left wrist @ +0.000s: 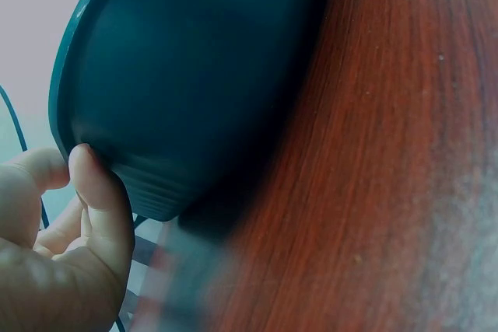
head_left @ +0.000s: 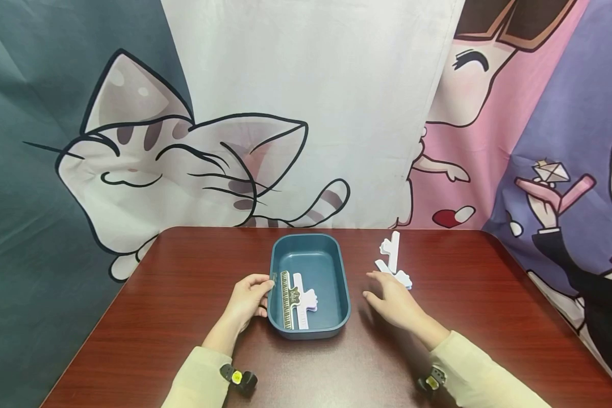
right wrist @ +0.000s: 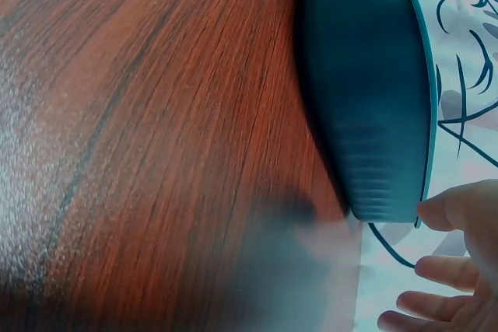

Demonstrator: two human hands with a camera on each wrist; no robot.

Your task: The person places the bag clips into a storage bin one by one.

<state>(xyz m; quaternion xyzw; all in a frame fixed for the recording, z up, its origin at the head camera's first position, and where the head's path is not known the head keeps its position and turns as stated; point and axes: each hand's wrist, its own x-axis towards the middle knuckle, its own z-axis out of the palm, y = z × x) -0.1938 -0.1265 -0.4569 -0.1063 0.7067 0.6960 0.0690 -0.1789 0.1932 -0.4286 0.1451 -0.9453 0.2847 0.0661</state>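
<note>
1. In the left wrist view, the teal tray (left wrist: 194, 75) is cut off by the top edge, so its inside and contents are hidden.
2. In the same view, the left hand (left wrist: 54, 246) runs off the left and bottom edges; only the thumb and parts of the fingers show beside the tray.
3. In the right wrist view, the right hand (right wrist: 451, 270) is cut off at the right and bottom edges, and the table (right wrist: 156, 153) below the tray is blurred.
4. In the head view, the markings on the dark ruler (head_left: 287, 299) in the tray are too small to read.
5. The white piece (head_left: 394, 262), right of the tray, is partly hidden behind the right hand.
</note>
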